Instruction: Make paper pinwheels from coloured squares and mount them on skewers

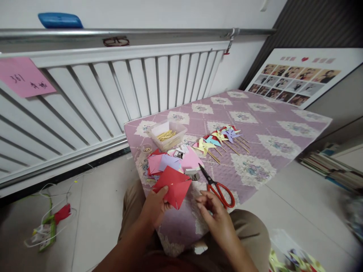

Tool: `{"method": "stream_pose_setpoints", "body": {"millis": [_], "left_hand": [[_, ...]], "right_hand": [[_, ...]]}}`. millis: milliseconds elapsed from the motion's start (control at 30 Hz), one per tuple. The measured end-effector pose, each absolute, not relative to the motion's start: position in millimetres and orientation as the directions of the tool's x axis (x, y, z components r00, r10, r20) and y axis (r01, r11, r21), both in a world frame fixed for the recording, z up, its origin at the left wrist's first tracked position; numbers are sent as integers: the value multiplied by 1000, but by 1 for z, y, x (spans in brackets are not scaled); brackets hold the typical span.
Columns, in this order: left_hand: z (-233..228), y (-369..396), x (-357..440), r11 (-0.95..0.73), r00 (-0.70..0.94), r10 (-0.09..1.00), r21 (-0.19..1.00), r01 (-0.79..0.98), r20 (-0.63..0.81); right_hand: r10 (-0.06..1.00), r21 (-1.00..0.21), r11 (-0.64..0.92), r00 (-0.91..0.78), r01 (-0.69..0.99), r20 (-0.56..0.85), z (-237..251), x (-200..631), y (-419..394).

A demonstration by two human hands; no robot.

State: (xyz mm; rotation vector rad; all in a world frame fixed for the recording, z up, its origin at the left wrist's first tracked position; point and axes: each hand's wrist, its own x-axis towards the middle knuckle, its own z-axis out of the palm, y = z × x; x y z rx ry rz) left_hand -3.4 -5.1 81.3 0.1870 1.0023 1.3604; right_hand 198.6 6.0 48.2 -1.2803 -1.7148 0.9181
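A red paper square with slits cut in from its corners is in my left hand, thumb on top and fingers underneath. My right hand hovers to the right of the paper, fingers loosely curled and apart, with nothing visible in it. Just beyond it lie red-handled scissors, blades pointing away to the left. Behind the red square are a lilac paper piece and a pink paper sheet. A small box of metal bits sits among the papers.
A clear plastic tub holds thin wooden sticks. Several finished paper pinwheels on sticks lie to its right on the purple tablecloth. A white radiator borders the table. More pinwheels are on the floor at lower right.
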Motion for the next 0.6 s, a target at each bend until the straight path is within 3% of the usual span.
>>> {"method": "stream_pose_setpoints", "body": {"millis": [133,300,600], "left_hand": [[85,-6,-2,321,-88,874,703,-634,-478],[90,-8,1,358,-51,880,730,-582,-473],[107,-13,9,291,-111,904,786,-545,-412]], "right_hand": [[937,-906,292,-280,306,207,67,173,-14],[906,-851,376,-338,366,255,71,166,-15],[910,-843,394,-284,365,303,71,156,-21]]}}
